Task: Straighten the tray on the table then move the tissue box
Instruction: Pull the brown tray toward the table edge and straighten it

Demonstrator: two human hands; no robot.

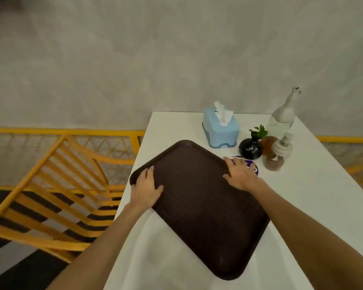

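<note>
A dark brown plastic tray (199, 206) lies skewed on the white table (314, 206), its long side running diagonally from upper left to lower right. My left hand (146, 189) grips the tray's left edge, thumb on top. My right hand (240, 172) holds the tray's right edge, fingers spread over the rim. A light blue tissue box (219, 130) with a white tissue sticking out stands behind the tray near the table's far edge, untouched.
To the right of the tissue box stand a black vase with a green sprig (250, 148), a clear glass bottle (283, 118), a jar with a pump top (276, 155) and a purple round object (253, 166) by my right hand. A yellow chair (57, 185) stands left of the table.
</note>
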